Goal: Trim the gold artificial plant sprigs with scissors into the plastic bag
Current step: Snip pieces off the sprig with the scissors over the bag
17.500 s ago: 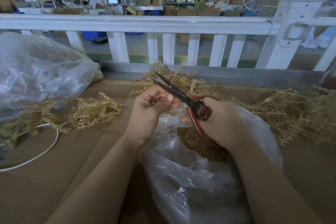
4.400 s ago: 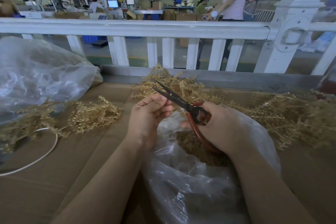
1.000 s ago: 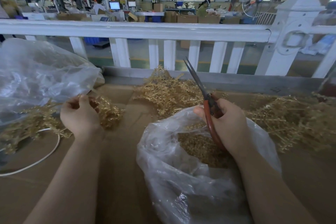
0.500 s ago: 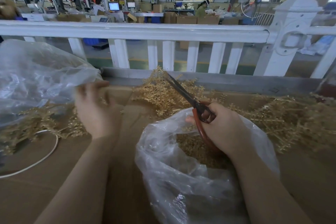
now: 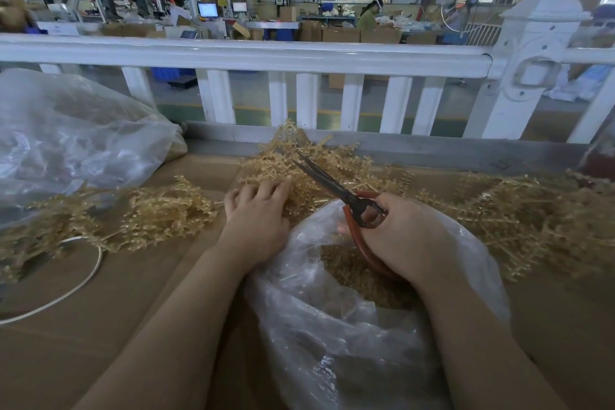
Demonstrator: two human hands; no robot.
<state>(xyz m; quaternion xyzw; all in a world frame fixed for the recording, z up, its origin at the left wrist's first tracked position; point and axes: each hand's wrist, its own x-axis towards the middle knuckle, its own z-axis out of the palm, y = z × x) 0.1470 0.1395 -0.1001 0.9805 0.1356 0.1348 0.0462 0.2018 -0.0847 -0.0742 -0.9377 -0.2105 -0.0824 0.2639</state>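
left hand (image 5: 258, 210) on sprigs (image 5: 309, 170) | right hand (image 5: 399, 233) grips scissors (image 5: 336, 190)

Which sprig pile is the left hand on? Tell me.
The middle pile, by the railing behind the bag. The left hand rests its fingers on it; the left pile and right pile lie untouched.

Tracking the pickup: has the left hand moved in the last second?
Yes. The left hand went from the left sprig pile rightward to the plastic bag.

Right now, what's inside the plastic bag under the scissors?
The plastic bag holds a heap of gold trimmings; the right hand with the scissors covers part of it.
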